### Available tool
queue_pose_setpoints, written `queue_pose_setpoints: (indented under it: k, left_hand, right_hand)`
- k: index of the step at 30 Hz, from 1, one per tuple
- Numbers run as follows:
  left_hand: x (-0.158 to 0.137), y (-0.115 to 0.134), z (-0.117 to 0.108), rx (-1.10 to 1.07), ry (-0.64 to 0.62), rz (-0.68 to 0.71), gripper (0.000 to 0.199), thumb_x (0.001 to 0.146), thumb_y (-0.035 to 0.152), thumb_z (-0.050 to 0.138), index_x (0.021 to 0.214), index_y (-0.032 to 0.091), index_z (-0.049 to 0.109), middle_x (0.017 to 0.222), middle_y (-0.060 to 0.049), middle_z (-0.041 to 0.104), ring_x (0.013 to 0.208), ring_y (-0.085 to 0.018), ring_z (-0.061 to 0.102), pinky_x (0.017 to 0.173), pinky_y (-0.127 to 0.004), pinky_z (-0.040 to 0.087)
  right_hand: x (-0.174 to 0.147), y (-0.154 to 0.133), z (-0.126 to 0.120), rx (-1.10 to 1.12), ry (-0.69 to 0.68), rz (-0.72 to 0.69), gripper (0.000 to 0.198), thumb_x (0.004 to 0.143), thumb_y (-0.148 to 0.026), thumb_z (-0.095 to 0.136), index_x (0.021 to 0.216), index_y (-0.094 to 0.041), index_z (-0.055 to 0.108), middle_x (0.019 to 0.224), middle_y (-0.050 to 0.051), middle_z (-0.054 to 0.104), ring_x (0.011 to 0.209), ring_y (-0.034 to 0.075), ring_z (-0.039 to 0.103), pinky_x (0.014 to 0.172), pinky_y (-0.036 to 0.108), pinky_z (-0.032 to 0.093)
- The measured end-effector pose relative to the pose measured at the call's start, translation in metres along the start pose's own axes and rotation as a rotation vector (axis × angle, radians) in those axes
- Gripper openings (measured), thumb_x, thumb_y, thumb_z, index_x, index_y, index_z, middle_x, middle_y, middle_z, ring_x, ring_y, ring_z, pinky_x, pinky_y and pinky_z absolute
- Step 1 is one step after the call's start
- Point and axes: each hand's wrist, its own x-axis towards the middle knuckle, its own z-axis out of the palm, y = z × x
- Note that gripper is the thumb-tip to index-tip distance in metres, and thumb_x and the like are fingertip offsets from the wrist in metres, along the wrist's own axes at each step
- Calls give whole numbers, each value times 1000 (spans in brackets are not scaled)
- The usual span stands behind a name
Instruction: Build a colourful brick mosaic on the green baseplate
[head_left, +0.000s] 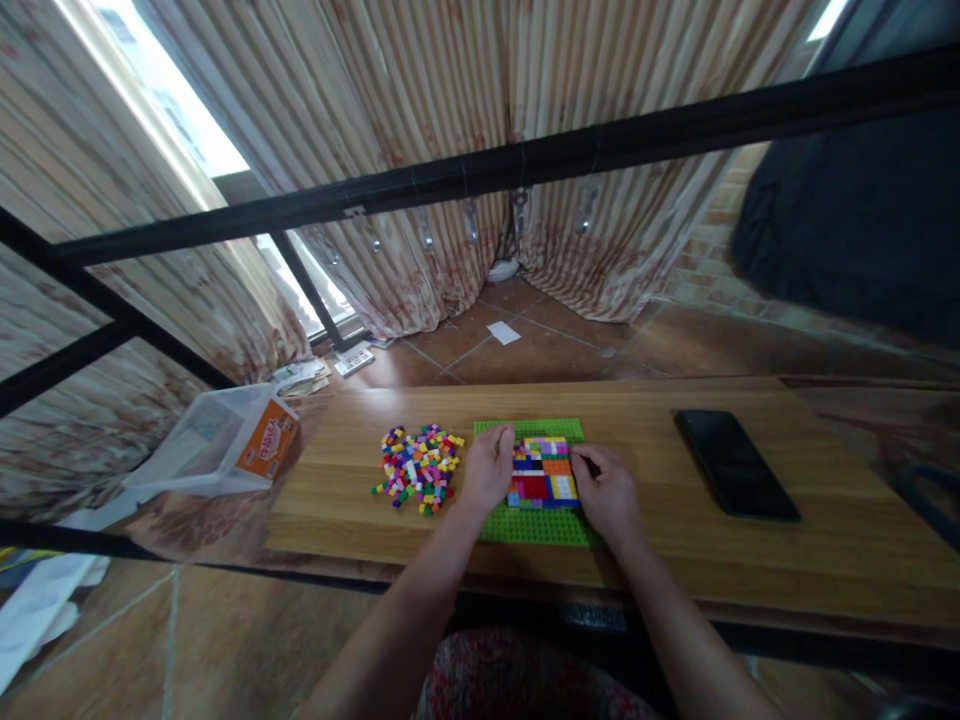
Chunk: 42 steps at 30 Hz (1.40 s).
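Note:
A green studded baseplate [540, 528] lies on the wooden table, carrying a flat patchwork of toy building bricks [534, 487] in red, white, orange, blue and other colours. At the patchwork's left edge is my left hand [489, 468], its fingers curled together; whether a brick is in them is hidden. My right hand [606, 490] is closed at the opposite edge, thumb and forefinger near the upper right corner. Anything between those fingertips is too small to make out. Left of the baseplate lies a loose pile of small coloured bricks [420, 468].
A black phone [736, 465] lies on the right part of the wooden table [337, 520]. Beyond the table's left end stands a clear plastic bin [217, 425] with an orange label. A dark metal rail [450, 178] crosses in front of the curtains [420, 90]. White paper [503, 332] lies on the tiled floor.

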Motion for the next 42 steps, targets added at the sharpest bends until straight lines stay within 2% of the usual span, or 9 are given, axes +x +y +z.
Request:
queue_pose_setpoints:
  k: [3, 5, 7, 9, 14, 22, 25, 34, 42]
  left_hand:
    - [2, -16, -23, 128, 69, -14, 27, 89, 15, 44, 103, 17, 67, 103, -8, 71, 98, -18, 63, 91, -33, 49]
    - [6, -28, -41, 286, 56, -32, 30, 84, 9, 46, 104, 18, 67, 105, -8, 70, 98, -19, 63, 91, -35, 48]
    - [11, -38, -56, 482, -21, -36, 33, 81, 6, 47, 104, 16, 68, 107, -10, 70, 100, -20, 62, 94, -36, 46]
    - [17, -44, -65, 539, -81, -17, 31, 77, 6, 50, 98, 16, 70, 104, -10, 70, 100, -22, 62, 96, -38, 44]
    - [24, -45, -68, 568, -204, 35, 25, 75, 6, 52, 80, 20, 73, 89, -6, 72, 90, -20, 62, 94, -35, 43]
    - [20, -37, -68, 598, -220, 34, 18, 80, 11, 52, 80, 19, 68, 89, -5, 69, 91, -20, 60, 92, -35, 42]
    - [15, -31, -69, 504, -171, 38, 18, 83, 13, 49, 84, 19, 66, 90, -5, 68, 89, -19, 61, 88, -32, 45]
    - [-15, 3, -36, -256, -102, -45, 10, 80, 14, 53, 83, 17, 61, 82, -2, 67, 77, -13, 63, 72, -24, 49]
    - [-24, 18, -30, -347, -120, -78, 6, 79, 14, 54, 82, 17, 58, 78, 0, 65, 73, -11, 61, 72, -23, 49]
  right_hand:
    - [-1, 1, 0, -7, 5, 4, 25, 87, -34, 48, 83, -19, 68, 87, 8, 69, 84, 22, 62, 79, 37, 48]
    - [-1, 1, 1, -10, 3, 10, 25, 87, -34, 48, 84, -20, 68, 88, 8, 69, 84, 23, 62, 79, 38, 48]
    - [-1, 2, 1, -10, 3, 10, 25, 87, -34, 48, 85, -20, 68, 89, 8, 69, 85, 23, 62, 79, 38, 48]
    - [-1, 2, 1, -15, 5, 8, 25, 87, -34, 48, 85, -20, 68, 89, 8, 69, 86, 23, 62, 78, 37, 48]
    - [0, 2, 0, -22, 1, 6, 25, 87, -33, 48, 85, -19, 68, 89, 8, 69, 85, 22, 62, 78, 36, 48]
    - [0, 0, 1, -12, 13, 0, 24, 87, -31, 49, 83, -19, 68, 87, 8, 69, 83, 21, 62, 79, 35, 48]
    - [0, 0, 2, -1, 14, 7, 24, 87, -32, 48, 83, -19, 69, 88, 8, 69, 84, 22, 62, 79, 35, 48]
    - [1, 0, 1, 11, 5, 18, 25, 87, -33, 49, 83, -19, 69, 87, 9, 69, 85, 23, 61, 80, 37, 47]
    - [1, -2, 1, 8, 2, 17, 23, 87, -31, 49, 83, -19, 68, 86, 8, 69, 85, 22, 61, 79, 36, 47]
